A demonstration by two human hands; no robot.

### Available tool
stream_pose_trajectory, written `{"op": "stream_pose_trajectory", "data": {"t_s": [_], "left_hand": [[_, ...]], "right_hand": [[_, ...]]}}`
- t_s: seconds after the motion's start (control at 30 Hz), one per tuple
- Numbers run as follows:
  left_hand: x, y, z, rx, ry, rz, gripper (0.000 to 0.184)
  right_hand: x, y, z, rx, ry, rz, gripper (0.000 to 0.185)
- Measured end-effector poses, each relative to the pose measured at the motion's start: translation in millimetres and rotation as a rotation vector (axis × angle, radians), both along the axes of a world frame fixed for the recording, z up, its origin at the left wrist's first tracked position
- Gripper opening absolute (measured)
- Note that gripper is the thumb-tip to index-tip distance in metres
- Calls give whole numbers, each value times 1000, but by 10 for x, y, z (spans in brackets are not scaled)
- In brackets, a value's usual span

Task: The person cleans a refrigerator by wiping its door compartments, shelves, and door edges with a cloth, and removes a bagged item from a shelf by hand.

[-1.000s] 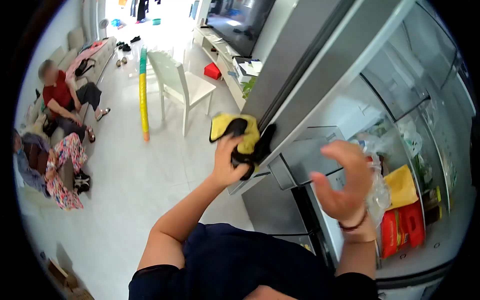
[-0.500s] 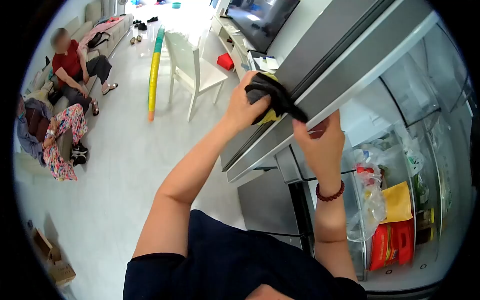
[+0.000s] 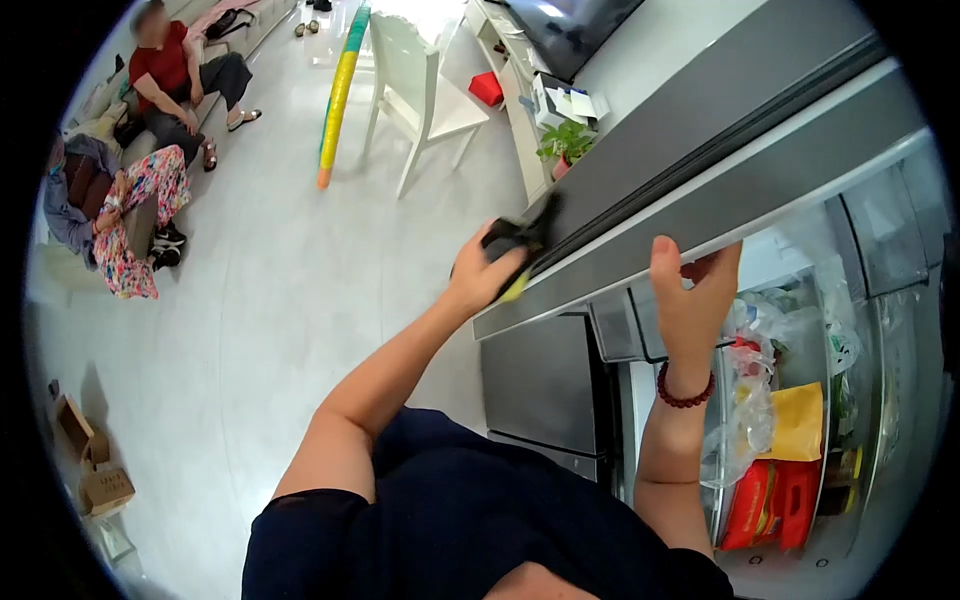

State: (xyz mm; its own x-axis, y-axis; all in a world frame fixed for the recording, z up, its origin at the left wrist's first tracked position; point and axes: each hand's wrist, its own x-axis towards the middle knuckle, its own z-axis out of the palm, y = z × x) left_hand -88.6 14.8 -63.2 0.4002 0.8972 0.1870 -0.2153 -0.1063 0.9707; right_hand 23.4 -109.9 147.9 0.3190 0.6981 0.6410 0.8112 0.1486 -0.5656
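My left hand (image 3: 478, 278) is closed round a bunched black and yellow cloth (image 3: 520, 238), which is at the lower end of the grey fridge door (image 3: 770, 180), by the dark strip running along its edge. Some of the cloth is blurred. My right hand (image 3: 697, 305), with a dark red bead bracelet (image 3: 686, 388) on the wrist, grips the pale inner rim of the same door. Its thumb lies on the near face, and the other fingers are partly hidden behind the rim.
Behind my right arm, the fridge holds plastic bags (image 3: 745, 405), a yellow packet (image 3: 797, 420) and a red package (image 3: 770, 505). A white chair (image 3: 405, 85) and a potted plant (image 3: 567, 143) stand beyond the door. Two people sit at the left; cardboard boxes (image 3: 105, 487) lie below them.
My left hand has moved down along the door edge with the cloth, away from my right hand. My view has shifted, and a potted plant now shows behind the door.
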Motion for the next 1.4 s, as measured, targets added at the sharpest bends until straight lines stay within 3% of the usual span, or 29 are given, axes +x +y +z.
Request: {"op": "stream_pose_trajectory", "data": {"t_s": [0.07, 0.17, 0.2, 0.27, 0.33, 0.43, 0.6, 0.67, 0.8, 0.87, 0.9, 1.07, 1.13, 1.17, 1.2, 1.27, 1.4], "left_hand": [[11, -76, 512, 110, -206, 34, 33], [151, -30, 151, 235, -310, 105, 34], [238, -73, -159, 178, -418, 117, 38], [227, -115, -850, 222, -227, 194, 40], [261, -202, -1699, -90, -271, 130, 39], [203, -243, -2432, -168, -55, 191, 38], [198, -126, -2335, -439, 3, 190, 28], [260, -185, -1777, -488, -15, 270, 29], [163, -367, -561, -279, -390, 80, 39], [191, -445, -363, 142, -303, 226, 42], [159, -400, -403, 377, -106, 330, 47], [448, -275, -1923, -229, -290, 378, 27], [360, -195, -2381, -36, -27, 363, 21], [379, -173, -2479, -246, -88, 312, 24], [365, -160, -2584, -238, -51, 299, 24], [329, -182, -2323, -601, 12, 283, 24], [324, -191, -1907, -196, 5, 357, 27]], "right_hand": [[22, -11, -52, 17, 6, -6, 54], [147, -27, -139, 38, -37, -15, 52], [159, -36, -153, 29, -40, -14, 52], [169, -58, -147, 27, -52, -24, 51], [193, -73, -171, 50, -49, -1, 48], [193, -74, -186, 88, -24, 49, 48], [116, -63, -133, 40, 30, 9, 54], [106, -49, -103, 47, 36, 26, 56], [174, -72, -209, 85, -1, 14, 54], [239, -109, -226, 84, -54, -6, 52], [257, -146, -245, 82, -83, -16, 51], [287, -250, -276, 88, -207, -90, 49], [291, -237, -280, 97, -210, -74, 48], [301, -219, -284, 104, -207, -60, 48], [312, -209, -288, 91, -187, -42, 48], [332, -158, -274, 83, -146, -3, 47], [211, -120, -236, 122, -45, 27, 46]]}}
